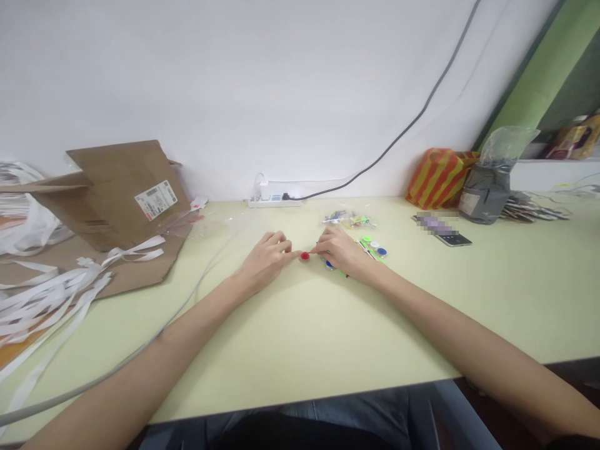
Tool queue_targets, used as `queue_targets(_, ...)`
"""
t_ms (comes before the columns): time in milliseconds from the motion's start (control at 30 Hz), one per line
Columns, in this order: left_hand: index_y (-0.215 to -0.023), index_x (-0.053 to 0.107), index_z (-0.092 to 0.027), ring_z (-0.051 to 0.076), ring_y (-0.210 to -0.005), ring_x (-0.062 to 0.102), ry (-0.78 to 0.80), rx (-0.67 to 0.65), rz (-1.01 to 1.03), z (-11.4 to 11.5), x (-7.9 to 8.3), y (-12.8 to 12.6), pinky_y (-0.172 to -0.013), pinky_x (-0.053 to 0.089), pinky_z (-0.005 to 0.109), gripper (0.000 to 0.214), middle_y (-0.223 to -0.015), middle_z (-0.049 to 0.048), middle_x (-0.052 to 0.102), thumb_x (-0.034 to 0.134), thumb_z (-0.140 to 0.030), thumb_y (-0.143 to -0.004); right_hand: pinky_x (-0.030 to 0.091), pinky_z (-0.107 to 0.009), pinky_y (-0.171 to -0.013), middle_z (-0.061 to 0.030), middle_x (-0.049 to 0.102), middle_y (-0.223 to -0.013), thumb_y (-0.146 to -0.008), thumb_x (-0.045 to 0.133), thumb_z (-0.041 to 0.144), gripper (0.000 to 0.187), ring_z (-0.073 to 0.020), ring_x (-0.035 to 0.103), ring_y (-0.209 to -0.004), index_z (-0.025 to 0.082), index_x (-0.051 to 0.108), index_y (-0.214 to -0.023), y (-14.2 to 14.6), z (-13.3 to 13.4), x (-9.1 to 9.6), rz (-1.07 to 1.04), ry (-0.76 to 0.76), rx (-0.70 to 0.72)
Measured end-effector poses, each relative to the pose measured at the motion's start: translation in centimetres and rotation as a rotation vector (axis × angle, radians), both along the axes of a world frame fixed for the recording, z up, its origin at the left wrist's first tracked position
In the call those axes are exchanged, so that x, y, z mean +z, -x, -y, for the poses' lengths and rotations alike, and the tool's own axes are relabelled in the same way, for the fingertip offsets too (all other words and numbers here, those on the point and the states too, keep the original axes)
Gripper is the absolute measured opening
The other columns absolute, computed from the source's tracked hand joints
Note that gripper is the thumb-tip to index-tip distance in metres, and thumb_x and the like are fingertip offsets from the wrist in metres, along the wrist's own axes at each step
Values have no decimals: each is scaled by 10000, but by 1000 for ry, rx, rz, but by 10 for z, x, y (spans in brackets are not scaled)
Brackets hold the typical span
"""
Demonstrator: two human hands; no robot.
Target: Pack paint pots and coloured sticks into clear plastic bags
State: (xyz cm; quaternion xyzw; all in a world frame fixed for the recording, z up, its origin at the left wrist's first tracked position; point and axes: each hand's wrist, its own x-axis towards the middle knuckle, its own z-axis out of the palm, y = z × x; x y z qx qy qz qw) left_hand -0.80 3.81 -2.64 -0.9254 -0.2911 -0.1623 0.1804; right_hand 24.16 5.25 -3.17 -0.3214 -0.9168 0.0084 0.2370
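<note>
A small round red piece (304, 256) with a pale rim lies on the table between my two hands. My left hand (270, 257) is closed, its fingers curled, with a fingertip holding the piece at its left edge. From the other side my right hand (341, 249) reaches in, closed with thumb and fingertips pinched close to the red piece. Whatever is in that pinch is too small to name. Partly beneath and beside the right hand lie blue round pieces (382, 252), a white one (374, 245) and green ones (366, 239).
A clear bag of small colourful parts (349, 217) lies behind my right hand. Farther right are a phone (452, 238), a striped bag (434, 178) and a grey pouch (485, 190). Cardboard (126, 194), white straps (60, 297) and a cable (187, 303) occupy the left. A power strip (274, 203) sits against the wall.
</note>
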Motion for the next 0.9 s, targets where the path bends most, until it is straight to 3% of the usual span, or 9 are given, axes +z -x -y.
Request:
queue_targets(167, -1128, 734, -280, 252, -1007, 539, 60, -2, 29, -3, 0, -1, -870, 408, 401, 391, -897, 72, 681, 500, -43, -922, 337, -349, -769, -83, 719, -828, -888, 544, 36, 294, -209, 500, -855, 184, 795, -932, 3, -1, -1, 82, -12, 17)
queue_targets(367, -1130, 747, -294, 252, -1006, 538, 123, 12, 61, -5, -2, 4, -846, 413, 397, 378, -902, 62, 689, 490, -86, -945, 333, -349, -771, -85, 723, -846, -912, 519, 53, 308, -215, 493, -867, 185, 792, -964, 3, -1, 0, 94, -20, 7)
queue_targets(600, -1168, 738, -318, 257, -990, 555, 17, 10, 142, -7, 0, 11, -901, 424, 452, 387, -914, 75, 721, 493, -108, -955, 332, -375, -831, -100, 726, -928, -972, 491, 104, 321, -239, 489, -966, 215, 771, -1083, 0, -1, 6, 70, -162, 6)
queue_targets(900, -1187, 722, -296, 270, -1018, 538, -60, 50, 147, -11, 0, 18, -907, 415, 454, 375, -976, 57, 744, 487, -103, -968, 354, -387, -859, -99, 732, -954, -995, 459, 120, 328, -243, 492, -954, 193, 759, -1105, 5, 4, 1, 14, -191, -29)
